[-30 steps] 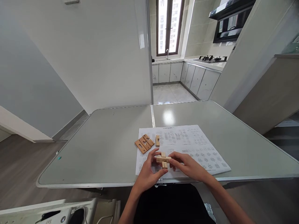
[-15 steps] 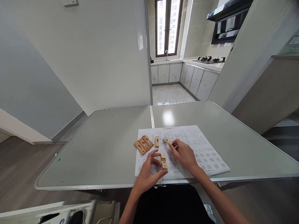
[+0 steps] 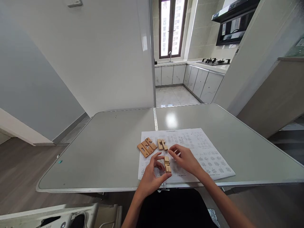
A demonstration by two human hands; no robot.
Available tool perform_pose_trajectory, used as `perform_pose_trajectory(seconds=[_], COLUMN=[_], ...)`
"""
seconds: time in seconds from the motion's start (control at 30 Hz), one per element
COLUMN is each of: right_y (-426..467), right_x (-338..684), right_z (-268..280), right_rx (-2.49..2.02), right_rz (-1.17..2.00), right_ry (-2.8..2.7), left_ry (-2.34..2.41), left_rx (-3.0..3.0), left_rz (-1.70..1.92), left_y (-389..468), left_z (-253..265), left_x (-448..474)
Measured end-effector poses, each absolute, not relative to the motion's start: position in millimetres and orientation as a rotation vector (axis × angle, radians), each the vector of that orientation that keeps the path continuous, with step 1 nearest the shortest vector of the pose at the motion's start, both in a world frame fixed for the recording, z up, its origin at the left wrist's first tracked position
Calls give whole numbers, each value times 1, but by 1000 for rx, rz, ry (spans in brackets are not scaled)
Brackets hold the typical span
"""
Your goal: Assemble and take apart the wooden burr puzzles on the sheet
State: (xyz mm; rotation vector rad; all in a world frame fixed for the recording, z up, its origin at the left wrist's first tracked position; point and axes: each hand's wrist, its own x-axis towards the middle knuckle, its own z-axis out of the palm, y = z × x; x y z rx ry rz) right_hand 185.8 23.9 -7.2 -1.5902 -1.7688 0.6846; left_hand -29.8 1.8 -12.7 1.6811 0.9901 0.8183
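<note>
My left hand (image 3: 154,173) holds a small notched wooden puzzle block (image 3: 167,165) on the printed sheet, thumb at its near end and fingers at its far end. To the right and a little farther away, my right hand (image 3: 185,158) has its fingers curled and slightly apart, with nothing visible in them. Just left of its fingertips lie two pale wooden puzzle pieces (image 3: 163,145), side by side. Darker flat wooden pieces (image 3: 147,147) with cut-outs and numbers lie together at the left edge of the paper.
Under the pieces is a white sheet (image 3: 209,155) printed with small diagrams. It lies on a grey table (image 3: 95,152) with a metal rim and a centre seam. A small teal bit (image 3: 60,161) sits near the left edge. A kitchen is beyond.
My right hand has set down the wooden piece it held, beside the other pale piece, and drawn slightly away. My left hand keeps its block in nearly the same place.
</note>
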Motion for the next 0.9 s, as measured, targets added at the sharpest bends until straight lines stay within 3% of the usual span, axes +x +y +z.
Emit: perform_pose_trajectory(seconds=[0.17, 0.37, 0.53, 0.9], right_y=[-6, -18, -16, 28], right_x=[199, 190, 189, 228], right_z=[12, 14, 9, -9], right_rx=[-1322, -1203, -1201, -1405], right_rz=[1071, 1207, 1115, 562], right_ry=[-1749, -1869, -1904, -2029], left_ry=[983, 968, 954, 933], left_rx=[1673, 1691, 1687, 1681], left_rz=[829, 826, 817, 824], left_y=[2, 1, 1, 2], left_z=[-13, -10, -7, -10], left_x=[-29, -28, -28, -28])
